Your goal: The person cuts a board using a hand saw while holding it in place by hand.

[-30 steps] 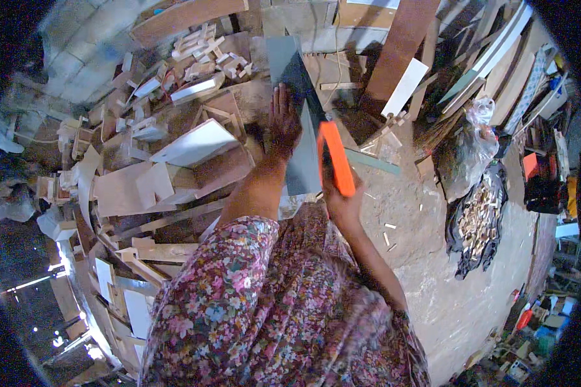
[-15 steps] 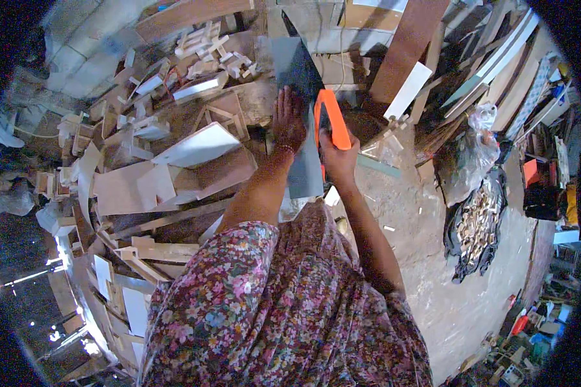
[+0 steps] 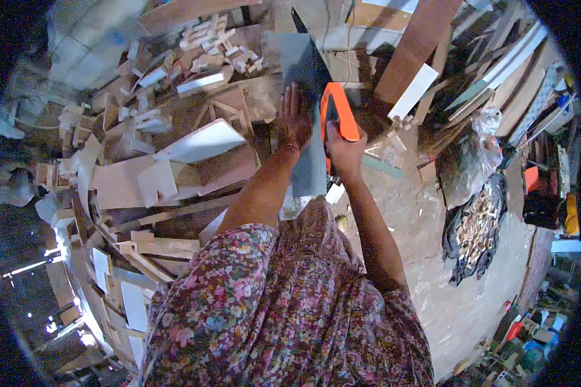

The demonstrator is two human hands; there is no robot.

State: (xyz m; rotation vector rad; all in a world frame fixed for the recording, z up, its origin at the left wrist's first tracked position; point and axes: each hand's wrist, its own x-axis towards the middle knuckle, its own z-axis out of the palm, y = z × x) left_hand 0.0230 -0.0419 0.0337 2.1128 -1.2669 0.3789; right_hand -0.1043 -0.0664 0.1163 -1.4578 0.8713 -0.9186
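Observation:
A long grey board [image 3: 308, 177] lies lengthwise in front of me, its near end close to my dress. My left hand [image 3: 293, 119] rests on it with the fingers stretched forward and the palm down. Just to the right, my right hand [image 3: 346, 148] is wrapped round the orange and black handle of a handsaw [image 3: 347, 117]. The saw's dark blade slants away forward along the board's right side, and a thin pointed tip shows beyond the far end. Where the teeth meet the board is hidden from view.
Wooden offcuts and a white-faced board [image 3: 203, 142] are heaped on the left. Long planks [image 3: 410, 58] lean at the far right. A black sack of wood scraps [image 3: 474, 222] lies on the floor to the right, beside a clear plastic bag [image 3: 481, 145].
My right hand and the saw have moved slightly forward, away from me. My left hand stays flat on the board. The whole view has shifted a little.

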